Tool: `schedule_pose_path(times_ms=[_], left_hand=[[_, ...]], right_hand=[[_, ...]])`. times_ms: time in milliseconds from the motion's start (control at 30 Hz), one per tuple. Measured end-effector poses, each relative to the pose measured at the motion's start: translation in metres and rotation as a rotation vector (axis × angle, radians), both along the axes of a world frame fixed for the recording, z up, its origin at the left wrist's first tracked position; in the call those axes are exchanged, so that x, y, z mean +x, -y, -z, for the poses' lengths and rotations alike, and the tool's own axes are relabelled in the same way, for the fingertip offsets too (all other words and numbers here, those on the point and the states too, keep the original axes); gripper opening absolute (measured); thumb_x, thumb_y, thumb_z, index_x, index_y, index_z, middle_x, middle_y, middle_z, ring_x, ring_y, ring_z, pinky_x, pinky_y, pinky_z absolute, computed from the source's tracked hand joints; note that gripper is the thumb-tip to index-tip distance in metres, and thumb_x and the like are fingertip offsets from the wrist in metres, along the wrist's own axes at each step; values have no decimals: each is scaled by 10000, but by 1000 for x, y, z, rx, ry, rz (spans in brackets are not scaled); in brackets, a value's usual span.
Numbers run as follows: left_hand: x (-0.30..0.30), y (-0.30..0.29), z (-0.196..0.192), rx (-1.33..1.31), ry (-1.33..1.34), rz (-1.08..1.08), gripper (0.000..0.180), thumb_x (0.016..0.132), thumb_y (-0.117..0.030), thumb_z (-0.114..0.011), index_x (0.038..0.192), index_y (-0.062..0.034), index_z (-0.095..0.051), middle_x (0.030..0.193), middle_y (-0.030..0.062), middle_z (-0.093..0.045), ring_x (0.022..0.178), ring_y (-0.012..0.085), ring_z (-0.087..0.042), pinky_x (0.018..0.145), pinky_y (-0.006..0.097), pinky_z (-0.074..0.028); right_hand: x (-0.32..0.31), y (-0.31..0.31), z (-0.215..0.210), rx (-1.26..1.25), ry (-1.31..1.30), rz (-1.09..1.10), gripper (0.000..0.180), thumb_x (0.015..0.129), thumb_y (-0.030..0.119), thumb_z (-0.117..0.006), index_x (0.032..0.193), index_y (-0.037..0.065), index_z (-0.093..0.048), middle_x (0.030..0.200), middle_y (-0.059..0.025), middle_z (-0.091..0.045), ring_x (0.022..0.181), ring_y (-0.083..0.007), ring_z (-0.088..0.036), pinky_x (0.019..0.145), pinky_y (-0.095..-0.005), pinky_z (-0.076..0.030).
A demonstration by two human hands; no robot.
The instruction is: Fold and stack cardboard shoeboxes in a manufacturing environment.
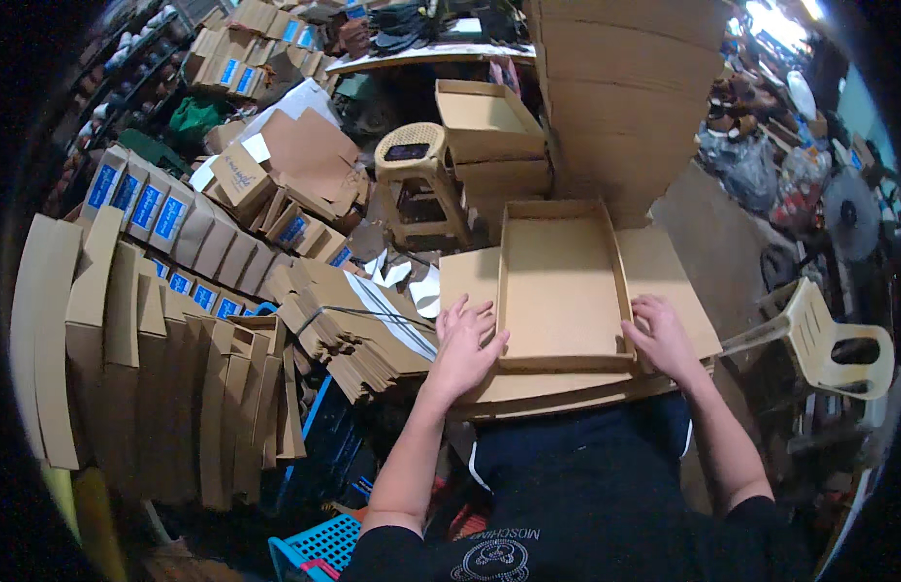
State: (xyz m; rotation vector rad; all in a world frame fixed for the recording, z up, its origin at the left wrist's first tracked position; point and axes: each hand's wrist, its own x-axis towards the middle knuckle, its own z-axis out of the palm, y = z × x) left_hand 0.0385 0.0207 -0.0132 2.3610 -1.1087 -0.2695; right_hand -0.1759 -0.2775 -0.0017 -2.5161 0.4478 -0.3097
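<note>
A shallow open cardboard box [563, 364] lies on flat cardboard sheets [669, 291] over the work surface in front of me. Its four walls stand upright and its inside is bare. My left hand [463, 341] is beside the near left corner, fingers spread and thumb pointing to the wall. By the near right corner is my right hand [664, 338], its thumb at the wall and its fingers apart outside it. Neither hand wraps round the box, and whether the fingertips press on it is hard to tell.
Folded cardboard pieces [363, 320], tied with a dark strap, lie to the left. Box parts [130, 359] stand in rows at far left. Beyond the box are a plastic stool [412, 175], stacked boxes [489, 126] and a tall cardboard panel [630, 107]. A cream chair [819, 330] stands right.
</note>
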Motion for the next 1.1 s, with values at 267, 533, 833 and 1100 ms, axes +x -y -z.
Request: schedule_pose_path(times_ms=[267, 533, 833, 1100], left_hand=[[4, -10, -36, -425, -514, -9, 527, 1016, -308, -768, 1420, -16, -596, 1420, 178, -663, 1380, 315, -588, 1140, 423, -473], [1, -8, -58, -670, -1013, 218, 1276, 838, 42, -903, 1741, -125, -18, 1582, 202, -513, 1413, 270, -566, 1147, 421, -518], [10, -2, -24, -802, -958, 208, 1247, 858, 45, -881, 1750, -75, -18, 1733, 145, -335, 1490, 249, -484, 1232, 401, -446], [-5, 5, -41, -909, -867, 234, 1328, 857, -9, -908, 1764, -207, 42, 1734, 128, -310, 1482, 235, -476, 1225, 426, -456]], right_hand=[[-18, -27, -36, 280, 256, 62, 305, 1016, 178, -702, 1220, -49, -719, 1242, -175, -741, 1120, -302, -702, 948, -382, -549], [-11, -24, -54, 224, 510, 68, 322, 990, 100, -707, 1276, -49, -702, 1282, -171, -733, 1023, -228, -710, 923, -366, -568], [-15, -19, -54, -313, 761, -179, 962, 840, 650, -832, 1575, 118, -514, 1683, -196, -399, 1438, -359, -524, 1129, -566, -455], [-3, -51, -92, -696, 451, -333, 449, 802, 205, -877, 1207, 107, -710, 1171, -84, -720, 1316, -371, -606, 1256, -649, -277]])
